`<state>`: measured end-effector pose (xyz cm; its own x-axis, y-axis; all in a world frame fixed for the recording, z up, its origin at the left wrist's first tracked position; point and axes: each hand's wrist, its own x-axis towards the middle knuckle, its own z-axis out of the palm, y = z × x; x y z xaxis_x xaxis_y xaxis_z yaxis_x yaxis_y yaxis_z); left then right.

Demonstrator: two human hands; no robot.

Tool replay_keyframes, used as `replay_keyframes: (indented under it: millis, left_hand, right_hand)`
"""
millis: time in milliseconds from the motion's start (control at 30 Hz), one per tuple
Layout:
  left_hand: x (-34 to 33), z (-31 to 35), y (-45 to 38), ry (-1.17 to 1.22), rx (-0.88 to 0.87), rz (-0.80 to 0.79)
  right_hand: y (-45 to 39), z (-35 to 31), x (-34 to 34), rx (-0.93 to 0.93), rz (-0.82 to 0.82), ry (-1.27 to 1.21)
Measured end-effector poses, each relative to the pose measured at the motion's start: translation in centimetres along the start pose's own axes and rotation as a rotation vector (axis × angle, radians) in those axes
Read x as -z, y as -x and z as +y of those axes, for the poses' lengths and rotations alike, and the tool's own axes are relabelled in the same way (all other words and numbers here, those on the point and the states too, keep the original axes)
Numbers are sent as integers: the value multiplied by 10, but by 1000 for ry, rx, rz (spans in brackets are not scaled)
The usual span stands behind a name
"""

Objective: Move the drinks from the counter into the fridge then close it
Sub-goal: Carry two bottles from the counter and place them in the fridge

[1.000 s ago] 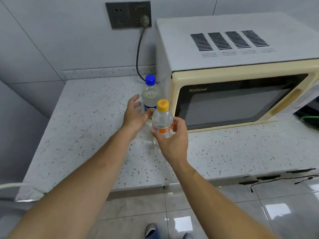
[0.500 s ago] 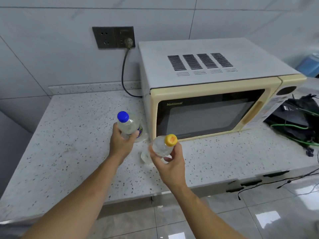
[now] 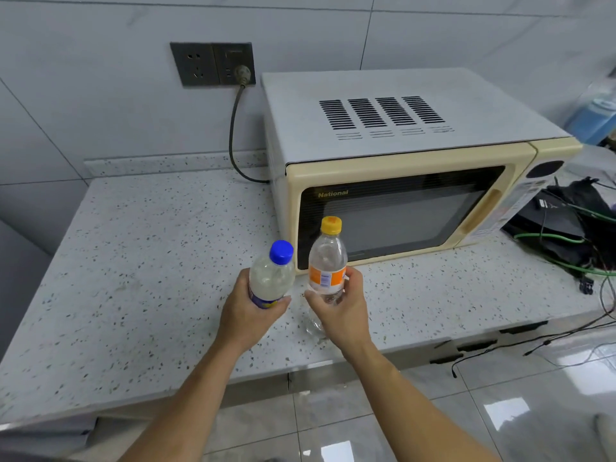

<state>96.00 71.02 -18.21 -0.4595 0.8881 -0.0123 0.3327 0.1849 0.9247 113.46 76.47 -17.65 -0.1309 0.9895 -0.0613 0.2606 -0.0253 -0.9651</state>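
Both forearms bare, reaching forward and slightly inward from the lower edge of view, wrists close together. Left hand (image 3: pixel 248 313) curled round the lower body of the blue-capped bottle (image 3: pixel 271 278), thumb across its front, back of the hand toward the camera. Right hand (image 3: pixel 343 311) wrapped round the lower part of the yellow-capped bottle (image 3: pixel 326 261), fingertips (image 3: pixel 353 273) showing past its right side. Hands side by side, just apart.

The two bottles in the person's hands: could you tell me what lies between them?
Nothing: in the head view only a narrow gap of bare counter shows between the blue-capped bottle and orange-capped bottle.
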Motion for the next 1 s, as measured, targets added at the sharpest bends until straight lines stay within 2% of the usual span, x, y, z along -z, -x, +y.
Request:
replay_keyframes:
  millis: [267,567,767,1000]
  left_hand:
    - [-8,-22,14,132,79,218]
    - [1,-25,63,161,167,156]
    - [-2,-18,147,410,299,219]
    - [-13,-32,259,680,561,479]
  right_hand:
    - [19,12,7,-2,-24,59]
    - [36,19,14,16,-107,19]
    - [62,26,42,-25,-336,-113]
    - [121,60,46,-246,-719,-199]
